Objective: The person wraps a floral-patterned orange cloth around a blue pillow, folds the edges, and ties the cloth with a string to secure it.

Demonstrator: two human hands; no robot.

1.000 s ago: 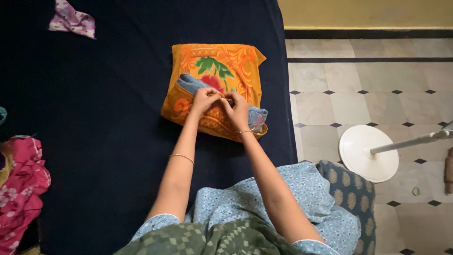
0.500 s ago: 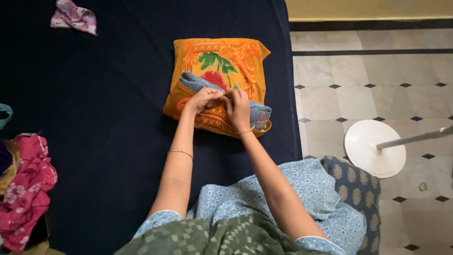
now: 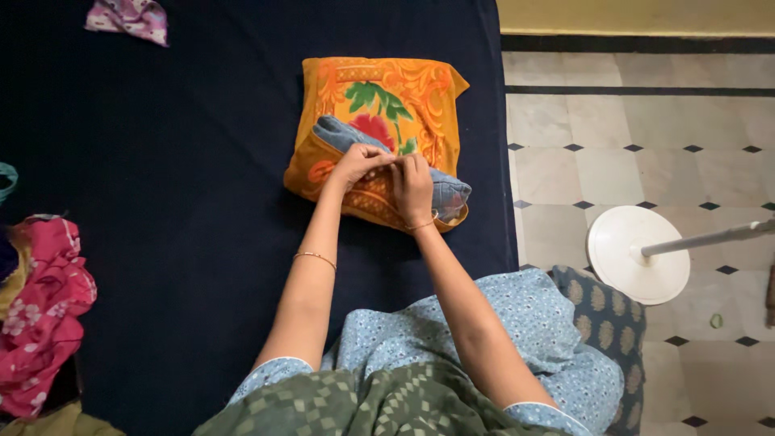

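On the dark navy sheet (image 3: 202, 161) lies a folded orange blanket (image 3: 387, 89) printed with a red flower and green leaves, sitting toward the sheet's right edge, close to where the tiled floor (image 3: 646, 145) begins. A folded piece of blue denim (image 3: 448, 192) lies slantwise across the blanket's near half, one end poking out at the upper left, the other at the lower right. Both hands meet on top of that denim: the left hand (image 3: 355, 164) has its fingers curled down and pinched at the cloth, and the right hand (image 3: 412, 187) lies just beside it, fingers bent and pressing or gripping the same spot, the fingertips of the two touching. Just what the fingers have caught between them is too small to make out. A thin bangle rings each forearm. Away at the sheet's left edge sits a heap of pink flowered cloth (image 3: 44, 307), and a small purple patterned rag (image 3: 129, 18) lies at the far top. On the floor to the right stands a white round fan base (image 3: 626, 266) with its pole slanting off
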